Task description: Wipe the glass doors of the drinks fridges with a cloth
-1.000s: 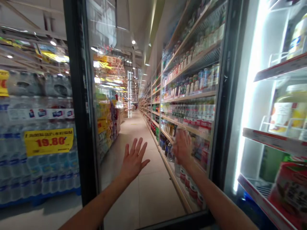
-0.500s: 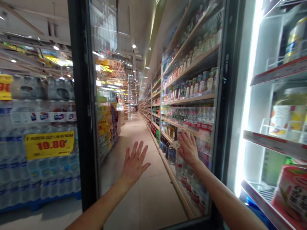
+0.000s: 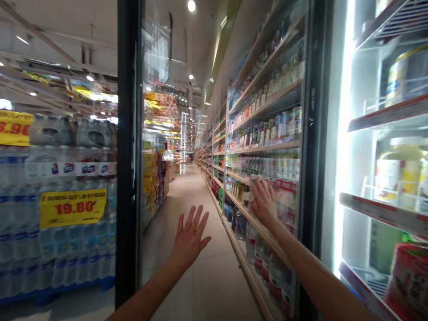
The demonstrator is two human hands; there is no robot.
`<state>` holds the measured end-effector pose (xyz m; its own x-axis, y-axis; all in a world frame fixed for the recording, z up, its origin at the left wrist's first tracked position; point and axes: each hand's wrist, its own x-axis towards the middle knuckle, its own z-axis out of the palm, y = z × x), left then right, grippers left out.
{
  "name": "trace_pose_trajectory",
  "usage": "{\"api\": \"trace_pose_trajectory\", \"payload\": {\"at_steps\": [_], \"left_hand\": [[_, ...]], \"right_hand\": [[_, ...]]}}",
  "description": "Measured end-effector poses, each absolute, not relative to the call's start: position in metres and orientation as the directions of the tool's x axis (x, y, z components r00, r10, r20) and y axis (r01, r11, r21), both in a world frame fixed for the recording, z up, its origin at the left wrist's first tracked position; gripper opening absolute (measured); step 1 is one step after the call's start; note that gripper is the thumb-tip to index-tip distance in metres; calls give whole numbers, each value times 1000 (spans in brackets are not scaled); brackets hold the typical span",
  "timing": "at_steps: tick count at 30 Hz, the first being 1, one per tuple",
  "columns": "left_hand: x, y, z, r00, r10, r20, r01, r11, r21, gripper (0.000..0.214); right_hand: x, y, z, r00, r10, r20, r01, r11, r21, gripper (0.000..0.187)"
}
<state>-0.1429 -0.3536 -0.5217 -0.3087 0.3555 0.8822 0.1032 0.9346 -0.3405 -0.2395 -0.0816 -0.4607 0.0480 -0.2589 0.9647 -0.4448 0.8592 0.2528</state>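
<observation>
In the head view a glass door (image 3: 160, 263) with a dark frame stands in front of me, and the aisle shows through its pane. My left hand (image 3: 191, 238) rests flat on the glass at lower centre, fingers spread, holding nothing. To its right and higher up, my right hand (image 3: 263, 203) presses a crumpled white cloth (image 3: 247, 196) against the pane. The cloth is mostly hidden under the palm and fingers, and only its edges stick out. Motion blurs this hand somewhat.
On the right is a lit cooler with shelves (image 3: 384, 214) of bottles and a pink-red pack (image 3: 408, 281). Stacked water bottles (image 3: 73, 258) with a yellow price sign (image 3: 72, 207) stand at left. Beyond the glass, shelves of drinks (image 3: 267, 120) line the aisle floor (image 3: 180, 187).
My right hand with the cloth has shifted slightly on the glass and is now blurred. My left hand keeps its place on the pane. The whole view has tilted and shifted a little.
</observation>
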Motion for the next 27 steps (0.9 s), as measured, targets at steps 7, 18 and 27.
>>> {"api": "trace_pose_trajectory", "payload": {"at_steps": [7, 18, 27], "left_hand": [[-139, -356, -517, -256, 348, 902, 132, 937, -324, 55], [-147, -381, -371, -200, 229, 953, 5, 972, -233, 71], [-144, -383, -372, -241, 255, 936, -36, 962, -271, 72]], "right_hand": [[-247, -71, -424, 71, -8, 997, -442, 896, 39, 50], [-254, -70, -354, 67, 228, 971, -426, 887, -178, 53], [-252, -43, -339, 36, 298, 954, -432, 865, -254, 51]]}}
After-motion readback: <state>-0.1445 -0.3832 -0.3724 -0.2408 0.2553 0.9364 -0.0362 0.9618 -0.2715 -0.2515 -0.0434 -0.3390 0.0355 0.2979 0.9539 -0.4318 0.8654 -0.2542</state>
